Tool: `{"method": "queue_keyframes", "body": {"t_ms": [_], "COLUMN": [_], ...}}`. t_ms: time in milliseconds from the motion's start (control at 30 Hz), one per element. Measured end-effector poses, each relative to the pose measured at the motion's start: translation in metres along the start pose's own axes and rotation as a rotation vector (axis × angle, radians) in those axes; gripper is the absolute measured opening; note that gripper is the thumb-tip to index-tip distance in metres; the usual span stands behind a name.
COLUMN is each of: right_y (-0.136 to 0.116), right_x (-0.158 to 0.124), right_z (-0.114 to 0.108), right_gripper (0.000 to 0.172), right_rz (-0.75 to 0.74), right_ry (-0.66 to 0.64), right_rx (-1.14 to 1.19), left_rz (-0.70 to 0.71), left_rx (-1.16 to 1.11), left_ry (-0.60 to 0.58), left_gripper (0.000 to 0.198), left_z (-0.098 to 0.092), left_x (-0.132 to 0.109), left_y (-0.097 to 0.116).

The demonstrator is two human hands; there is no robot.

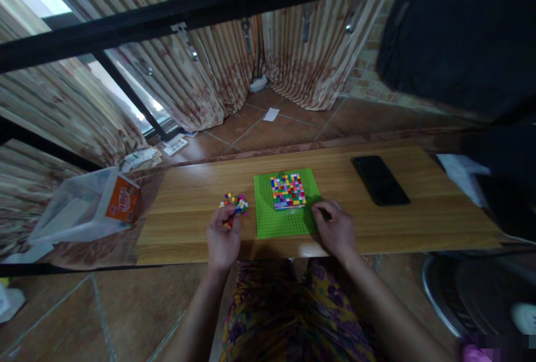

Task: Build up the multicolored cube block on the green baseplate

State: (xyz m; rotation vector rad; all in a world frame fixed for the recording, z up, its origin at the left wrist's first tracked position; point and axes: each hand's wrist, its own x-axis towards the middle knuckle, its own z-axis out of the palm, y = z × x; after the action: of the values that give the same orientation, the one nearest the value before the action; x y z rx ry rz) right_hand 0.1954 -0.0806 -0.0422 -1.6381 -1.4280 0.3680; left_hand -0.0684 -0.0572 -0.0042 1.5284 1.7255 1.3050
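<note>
On the wooden board lies a green studded baseplate (268, 225), bearing a square block of many-coloured small toy bricks (288, 191). Left of the plate is a loose pile of small toy bricks (239, 201) in mixed colours. My left hand (221, 239) is at the near side of this pile, thumb and forefinger closed in a pinch; blue shows by the fingertips, but whether a brick is held is unclear. My right hand (337, 230) rests at the plate's right edge, its fingers curled and thumb meeting forefinger. What they grip, if anything, is hidden.
A black phone (380, 180) lies on the board to the right. Off its left end stands a clear plastic bin (79, 205) with an orange label. A dark metal bar (218, 1) crosses in front of striped curtains (301, 60). A round dark object (469, 289) is at lower right.
</note>
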Motion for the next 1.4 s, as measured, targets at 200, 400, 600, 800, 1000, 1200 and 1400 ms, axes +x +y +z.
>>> {"method": "queue_keyframes", "body": {"t_ms": [200,400,600,800,1000,1200,1400], "right_y": [0.000,-0.002,-0.003,-0.001,-0.002,0.000,-0.001], "right_x": [0.000,0.001,0.001,0.000,0.000,0.000,0.001], "right_z": [0.000,0.000,0.000,0.000,0.000,0.000,0.000], "right_gripper": [0.024,0.023,0.022,0.022,0.021,0.021,0.022], "right_rz": [-0.009,0.013,0.002,-0.006,0.004,0.005,0.004], "right_ry": [0.003,-0.011,-0.005,0.004,0.008,0.006,0.000], "right_rx": [0.003,0.012,0.002,-0.002,0.002,0.005,0.019], "left_rz": [0.290,0.413,0.416,0.382,0.313,0.387,0.528], "left_rx": [0.072,0.182,0.158,0.156,0.134,0.170,0.258], "left_ry": [-0.179,-0.299,-0.280,-0.250,-0.203,-0.254,-0.302], "left_gripper": [0.014,0.019,0.019,0.019,0.014,0.016,0.020], "left_z": [0.026,0.050,0.058,0.051,0.039,0.038,0.053], "left_x": [-0.006,0.000,0.001,-0.002,-0.005,-0.002,0.004], "left_y": [0.032,0.055,0.055,0.045,0.025,0.038,0.055]}}
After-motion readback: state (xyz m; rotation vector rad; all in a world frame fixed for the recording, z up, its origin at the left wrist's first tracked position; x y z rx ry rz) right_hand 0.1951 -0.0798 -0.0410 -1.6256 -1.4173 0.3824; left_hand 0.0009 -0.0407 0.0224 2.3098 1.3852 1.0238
